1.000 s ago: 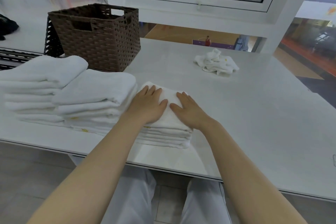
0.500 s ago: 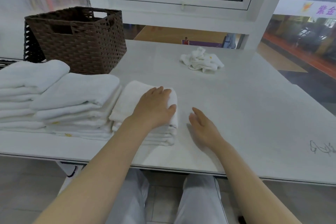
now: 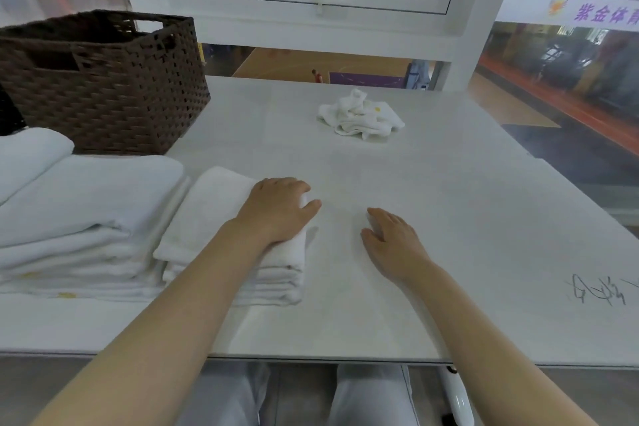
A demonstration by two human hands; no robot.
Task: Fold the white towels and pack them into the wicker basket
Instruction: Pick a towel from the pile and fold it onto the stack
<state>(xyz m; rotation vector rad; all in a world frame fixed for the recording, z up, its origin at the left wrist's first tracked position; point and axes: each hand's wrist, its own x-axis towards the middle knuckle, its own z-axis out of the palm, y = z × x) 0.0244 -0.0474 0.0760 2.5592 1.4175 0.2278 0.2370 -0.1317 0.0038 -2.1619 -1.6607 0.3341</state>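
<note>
A small stack of folded white towels (image 3: 211,218) lies near the table's front edge, and my left hand (image 3: 280,209) rests flat on its top right part. My right hand (image 3: 394,242) lies on the bare tabletop just right of that stack, fingers relaxed, holding nothing. A larger pile of folded towels (image 3: 86,204) sits to the left, with another pile (image 3: 27,152) behind it at the frame's edge. The brown wicker basket (image 3: 114,86) stands at the back left; its inside is hidden. One crumpled white towel (image 3: 359,116) lies at the table's far middle.
The white table (image 3: 449,218) ends in a front edge close to my legs. A window frame and wall rise behind the far edge. Dark scribbles (image 3: 594,294) mark the tabletop at the right. A black object (image 3: 8,114) sits left of the basket.
My right hand has slid off the small stack onto the bare table to its right. My left hand stays on the stack. The view has shifted right.
</note>
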